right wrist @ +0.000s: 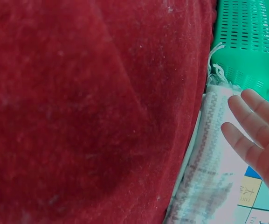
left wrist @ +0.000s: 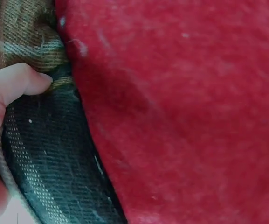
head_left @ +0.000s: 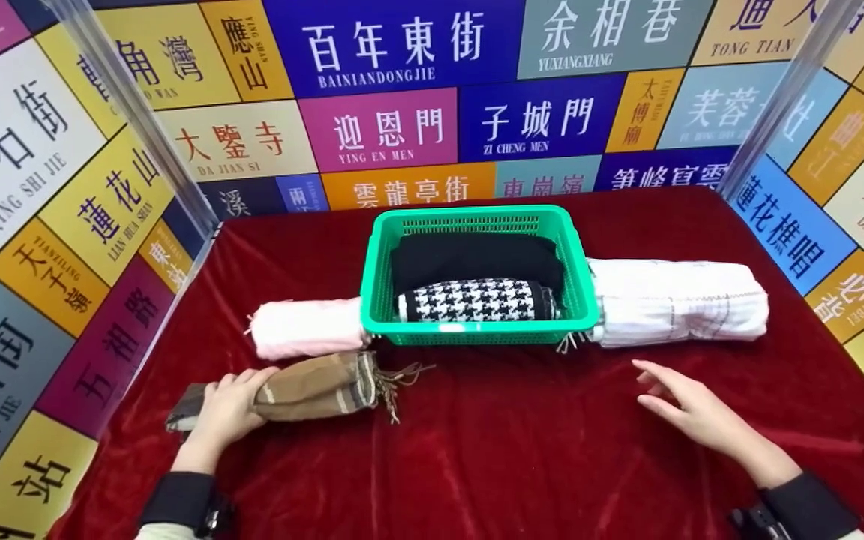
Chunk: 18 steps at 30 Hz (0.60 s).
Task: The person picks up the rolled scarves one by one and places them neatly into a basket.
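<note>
A rolled brown plaid scarf (head_left: 316, 386) with a fringed right end lies at the front left. My left hand (head_left: 233, 409) grips it near its dark end; in the left wrist view the thumb (left wrist: 27, 84) presses on the dark band. My right hand (head_left: 691, 412) is held out at the right with fingers extended and holds nothing. It is nearest to a rolled white scarf (head_left: 687, 304). A green basket (head_left: 477, 328) in the middle contains a folded black cloth (head_left: 469, 255) and a rolled black-and-white houndstooth scarf (head_left: 469, 301).
A rolled pale pink scarf (head_left: 308, 328) lies left of the basket, behind the brown one. Dark red velvet cloth (head_left: 507, 442) covers the table. Panels with printed street names (head_left: 379, 127) stand at the back and both sides, with clear corner posts.
</note>
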Each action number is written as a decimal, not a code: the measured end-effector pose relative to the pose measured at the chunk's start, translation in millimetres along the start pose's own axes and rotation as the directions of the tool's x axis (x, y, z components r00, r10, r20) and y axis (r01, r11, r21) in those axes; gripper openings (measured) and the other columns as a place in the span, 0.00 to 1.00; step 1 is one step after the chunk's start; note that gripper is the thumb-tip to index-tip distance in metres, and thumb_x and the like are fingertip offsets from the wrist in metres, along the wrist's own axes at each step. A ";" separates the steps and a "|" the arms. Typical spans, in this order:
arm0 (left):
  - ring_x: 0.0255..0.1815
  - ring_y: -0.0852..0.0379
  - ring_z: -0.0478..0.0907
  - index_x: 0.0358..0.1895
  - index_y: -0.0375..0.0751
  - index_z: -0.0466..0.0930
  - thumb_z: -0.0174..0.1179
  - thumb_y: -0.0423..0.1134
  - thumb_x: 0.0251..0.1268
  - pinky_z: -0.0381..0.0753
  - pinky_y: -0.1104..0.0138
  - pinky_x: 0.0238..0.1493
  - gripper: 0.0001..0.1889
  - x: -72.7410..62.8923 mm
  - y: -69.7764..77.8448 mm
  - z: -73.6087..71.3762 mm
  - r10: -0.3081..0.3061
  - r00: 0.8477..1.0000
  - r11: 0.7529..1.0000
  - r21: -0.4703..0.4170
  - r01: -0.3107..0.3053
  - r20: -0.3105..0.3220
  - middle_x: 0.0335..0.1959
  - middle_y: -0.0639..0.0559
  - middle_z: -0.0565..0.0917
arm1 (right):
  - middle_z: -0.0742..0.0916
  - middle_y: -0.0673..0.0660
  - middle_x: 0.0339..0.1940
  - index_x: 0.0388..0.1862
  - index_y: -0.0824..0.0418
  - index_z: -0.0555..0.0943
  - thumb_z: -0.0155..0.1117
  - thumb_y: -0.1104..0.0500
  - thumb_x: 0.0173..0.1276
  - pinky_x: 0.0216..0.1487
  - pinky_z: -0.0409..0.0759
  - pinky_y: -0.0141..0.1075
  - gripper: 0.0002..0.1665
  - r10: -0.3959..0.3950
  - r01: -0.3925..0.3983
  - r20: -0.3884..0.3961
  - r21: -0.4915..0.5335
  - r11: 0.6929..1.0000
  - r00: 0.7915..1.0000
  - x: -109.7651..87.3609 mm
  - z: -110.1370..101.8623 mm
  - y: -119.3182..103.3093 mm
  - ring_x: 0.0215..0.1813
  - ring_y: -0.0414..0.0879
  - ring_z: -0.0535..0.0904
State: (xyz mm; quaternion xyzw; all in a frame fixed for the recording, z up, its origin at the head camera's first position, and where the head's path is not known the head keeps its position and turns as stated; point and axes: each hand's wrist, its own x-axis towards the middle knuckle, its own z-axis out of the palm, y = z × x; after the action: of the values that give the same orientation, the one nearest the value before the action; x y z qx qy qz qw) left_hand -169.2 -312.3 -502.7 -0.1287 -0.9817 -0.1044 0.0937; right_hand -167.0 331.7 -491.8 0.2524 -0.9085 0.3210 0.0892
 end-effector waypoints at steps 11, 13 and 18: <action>0.43 0.39 0.75 0.54 0.43 0.76 0.67 0.37 0.30 0.69 0.45 0.45 0.34 6.9 25.3 -29.9 0.100 0.993 0.994 -0.043 -0.102 -0.058 0.46 0.45 0.81 | 0.82 0.56 0.38 0.58 0.65 0.72 0.63 0.67 0.59 0.37 0.76 0.31 0.27 0.022 -0.022 -0.006 0.011 1.000 1.000 -1.7 -6.9 -2.6 0.36 0.32 0.76; 0.44 0.40 0.76 0.53 0.43 0.77 0.67 0.38 0.28 0.70 0.46 0.46 0.35 13.3 38.6 -36.0 0.162 0.984 0.986 -0.036 -0.165 -0.071 0.47 0.45 0.81 | 0.82 0.57 0.38 0.58 0.65 0.72 0.62 0.67 0.59 0.37 0.76 0.30 0.27 0.020 -0.020 -0.006 0.016 1.000 1.000 -0.6 -7.6 -3.3 0.36 0.32 0.77; 0.48 0.46 0.77 0.52 0.41 0.78 0.66 0.37 0.26 0.74 0.52 0.48 0.34 35.2 84.7 -38.6 0.325 0.938 0.941 -0.060 -0.334 -0.116 0.47 0.47 0.82 | 0.82 0.58 0.38 0.58 0.66 0.71 0.63 0.68 0.58 0.38 0.74 0.26 0.27 0.014 -0.014 -0.018 0.018 1.000 1.000 2.5 -8.2 -4.6 0.36 0.33 0.77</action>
State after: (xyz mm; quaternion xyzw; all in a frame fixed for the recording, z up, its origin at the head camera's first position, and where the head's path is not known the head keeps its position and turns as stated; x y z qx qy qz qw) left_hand -173.5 -232.9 -442.9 -0.2893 -0.9351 -0.1325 0.1559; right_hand -166.8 332.8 -482.1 0.2439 -0.9064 0.3322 0.0931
